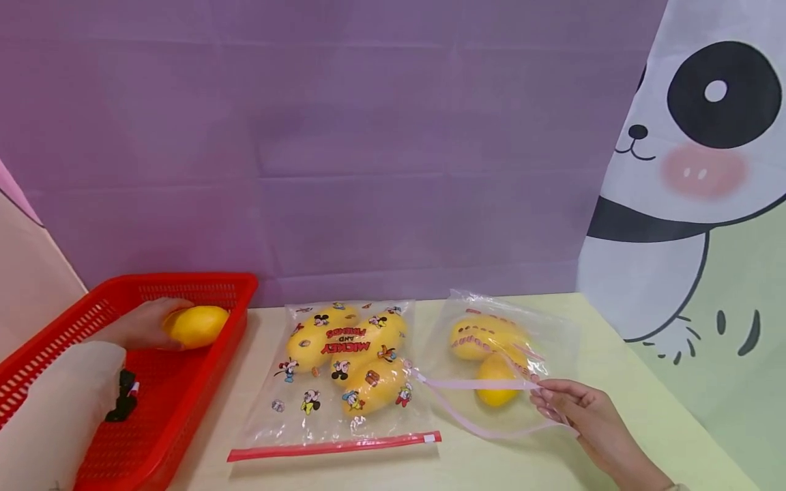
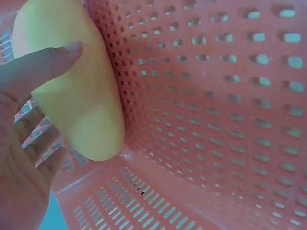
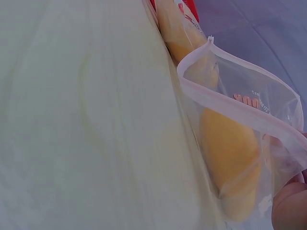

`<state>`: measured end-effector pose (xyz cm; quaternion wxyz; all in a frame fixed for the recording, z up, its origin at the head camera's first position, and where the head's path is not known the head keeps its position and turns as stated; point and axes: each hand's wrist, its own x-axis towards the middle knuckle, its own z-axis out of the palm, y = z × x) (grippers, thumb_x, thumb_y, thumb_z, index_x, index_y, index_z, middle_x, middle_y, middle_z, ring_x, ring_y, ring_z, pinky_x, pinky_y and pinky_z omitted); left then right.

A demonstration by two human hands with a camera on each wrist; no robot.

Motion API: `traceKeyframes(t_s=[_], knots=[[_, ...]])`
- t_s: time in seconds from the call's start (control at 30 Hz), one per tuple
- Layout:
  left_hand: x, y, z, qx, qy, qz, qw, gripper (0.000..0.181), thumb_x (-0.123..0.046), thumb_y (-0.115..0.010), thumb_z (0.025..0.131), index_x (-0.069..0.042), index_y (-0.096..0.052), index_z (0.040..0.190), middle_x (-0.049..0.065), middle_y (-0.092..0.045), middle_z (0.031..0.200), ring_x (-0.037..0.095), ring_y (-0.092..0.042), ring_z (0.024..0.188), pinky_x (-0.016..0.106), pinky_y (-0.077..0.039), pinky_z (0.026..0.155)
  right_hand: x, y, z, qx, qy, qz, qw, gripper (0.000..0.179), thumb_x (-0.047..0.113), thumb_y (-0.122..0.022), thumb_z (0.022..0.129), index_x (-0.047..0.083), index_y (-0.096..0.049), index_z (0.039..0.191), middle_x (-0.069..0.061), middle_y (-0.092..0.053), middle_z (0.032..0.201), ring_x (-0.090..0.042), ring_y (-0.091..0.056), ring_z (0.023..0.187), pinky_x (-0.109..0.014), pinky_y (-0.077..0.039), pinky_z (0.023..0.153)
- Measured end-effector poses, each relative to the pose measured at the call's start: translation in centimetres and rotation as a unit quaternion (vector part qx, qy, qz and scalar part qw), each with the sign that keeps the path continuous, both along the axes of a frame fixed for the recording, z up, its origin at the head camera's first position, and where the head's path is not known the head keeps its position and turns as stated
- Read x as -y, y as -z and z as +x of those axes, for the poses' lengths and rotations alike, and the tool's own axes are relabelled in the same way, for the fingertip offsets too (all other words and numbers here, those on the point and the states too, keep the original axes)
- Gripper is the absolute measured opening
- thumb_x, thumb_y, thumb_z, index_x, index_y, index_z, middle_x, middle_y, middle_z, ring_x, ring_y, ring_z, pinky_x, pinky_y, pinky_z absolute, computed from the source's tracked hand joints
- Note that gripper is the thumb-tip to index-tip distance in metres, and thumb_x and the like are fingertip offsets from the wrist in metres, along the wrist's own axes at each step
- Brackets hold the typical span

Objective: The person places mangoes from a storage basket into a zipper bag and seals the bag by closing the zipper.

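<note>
Inside the red basket [image 1: 248, 293], my left hand [image 1: 147, 324] grips a yellow mango [image 1: 199, 326] near the far right corner. In the left wrist view, the thumb lies across the mango [image 2: 91, 110] with the other fingers beneath it, close by the perforated wall. My right hand [image 1: 580, 412] pinches the pink-edged mouth of a clear zip bag [image 1: 473, 385] on the right. That mouth gapes wide in the right wrist view, and mangoes [image 3: 228, 148] show through the plastic.
Left of that bag lies a printed cartoon zip bag [image 1: 264, 423] with several mangoes inside, its red slider strip [image 1: 331, 449] along the near edge. A small black object [image 1: 125, 395] sits in the basket, partly behind the left forearm. A purple backdrop [image 1: 356, 150] rises behind the table.
</note>
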<state>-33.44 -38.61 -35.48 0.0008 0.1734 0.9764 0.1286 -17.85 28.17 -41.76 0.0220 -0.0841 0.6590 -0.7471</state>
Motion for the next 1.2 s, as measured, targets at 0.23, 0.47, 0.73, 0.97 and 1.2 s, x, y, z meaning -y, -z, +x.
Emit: traceKeyframes(t_s=[0.23,0.47,0.73,0.97,1.2], knots=[[0.0,0.3,0.1,0.012,0.001,0.027,0.9996,0.076,-0.020,-0.086,0.061,0.007,-0.049,0.121,0.025,-0.055,0.111,0.040,-0.051,0.096,0.062,-0.046,0.082,0.1,-0.2,0.0,-0.007,0.000,-0.009,0.9999,0.025,0.001,-0.053,0.094,0.017,-0.072,0.097,-0.002,-0.073,0.093,-0.011,-0.069,0.086,-0.024,-0.054,0.076],[0.3,0.2,0.0,0.027,0.015,0.017,0.9994,0.074,-0.014,-0.086,0.061,0.008,-0.049,0.121,0.024,-0.056,0.109,0.038,-0.052,0.093,0.062,-0.046,0.082,0.3,-0.1,-0.2,0.004,0.013,-0.005,0.9999,0.025,0.001,-0.055,0.092,0.018,-0.073,0.094,-0.002,-0.073,0.091,-0.011,-0.069,0.085,-0.024,-0.054,0.076],[0.1,-0.6,0.1,0.141,-0.011,0.042,0.9890,0.081,-0.027,-0.085,0.064,0.006,-0.042,0.125,0.018,-0.054,0.107,0.033,-0.051,0.094,0.061,-0.044,0.084,0.1,-0.2,-0.1,-0.011,-0.003,-0.010,0.9999,0.026,0.001,-0.053,0.093,0.019,-0.073,0.097,-0.001,-0.072,0.094,-0.010,-0.069,0.086,-0.023,-0.054,0.076],[0.2,-0.7,0.2,0.217,0.006,0.063,0.9740,0.067,-0.027,-0.075,0.075,0.007,-0.042,0.122,0.007,-0.053,0.101,0.024,-0.050,0.093,0.043,-0.047,0.081,0.1,-0.2,0.0,-0.014,-0.017,-0.013,0.9997,0.028,0.000,-0.052,0.094,0.019,-0.072,0.098,-0.001,-0.072,0.096,-0.009,-0.068,0.088,-0.023,-0.053,0.077],[-0.6,-1.9,0.7,0.223,0.027,0.064,0.9724,0.053,-0.034,-0.067,0.080,0.001,-0.047,0.114,0.005,-0.054,0.095,0.020,-0.052,0.088,0.037,-0.049,0.077,0.1,-0.2,-0.1,-0.027,-0.023,-0.020,0.9992,0.029,-0.001,-0.051,0.094,0.018,-0.072,0.100,-0.001,-0.072,0.097,-0.010,-0.068,0.089,-0.023,-0.053,0.078]])
